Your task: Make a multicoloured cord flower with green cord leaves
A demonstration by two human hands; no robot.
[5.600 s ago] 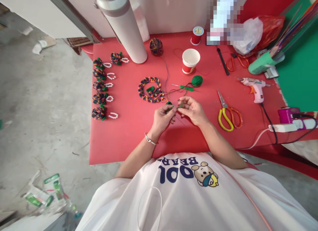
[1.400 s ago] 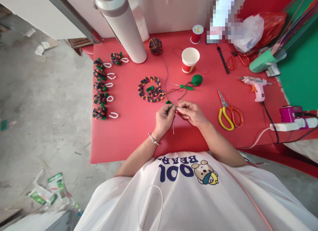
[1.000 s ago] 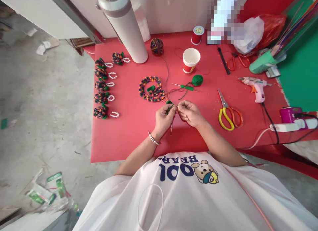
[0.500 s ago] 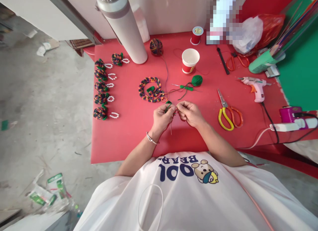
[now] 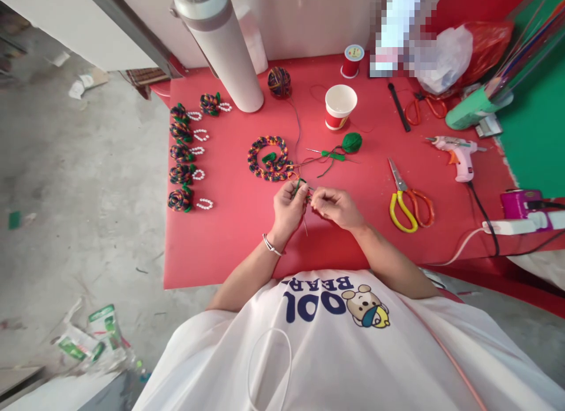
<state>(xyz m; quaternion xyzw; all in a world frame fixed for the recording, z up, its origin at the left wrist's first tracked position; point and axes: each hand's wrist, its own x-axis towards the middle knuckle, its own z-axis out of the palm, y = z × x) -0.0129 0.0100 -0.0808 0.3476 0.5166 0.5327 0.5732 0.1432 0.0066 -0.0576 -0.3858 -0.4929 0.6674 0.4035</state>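
My left hand (image 5: 289, 208) is closed, its thumb and finger pinching a small green yarn piece (image 5: 301, 185). A thin strand (image 5: 305, 225) hangs below those fingers. Close beside it, my right hand (image 5: 336, 207) has its fingertips pressed together; what they hold is too small to make out. Just beyond the hands lies a multicoloured crocheted strip (image 5: 252, 163) curled into a ring, with a small green piece (image 5: 269, 158) inside it. To its right are a green yarn ball (image 5: 352, 142) and a thin metal hook or needle (image 5: 313, 150) by a short green piece (image 5: 333, 156).
Several crocheted flowers with white bead loops (image 5: 180, 199) line the left edge of the red table (image 5: 198, 252). Behind stand a white flask (image 5: 236, 57), a variegated yarn ball (image 5: 279, 82) and a paper cup (image 5: 339, 113). Scissors (image 5: 401, 211) and a pink glue gun (image 5: 461, 158) lie right.
My right hand has shifted slightly down, its fingers curling more beside the left hand. The left hand still pinches the green piece, now turned a little. The whole view has shifted slightly.
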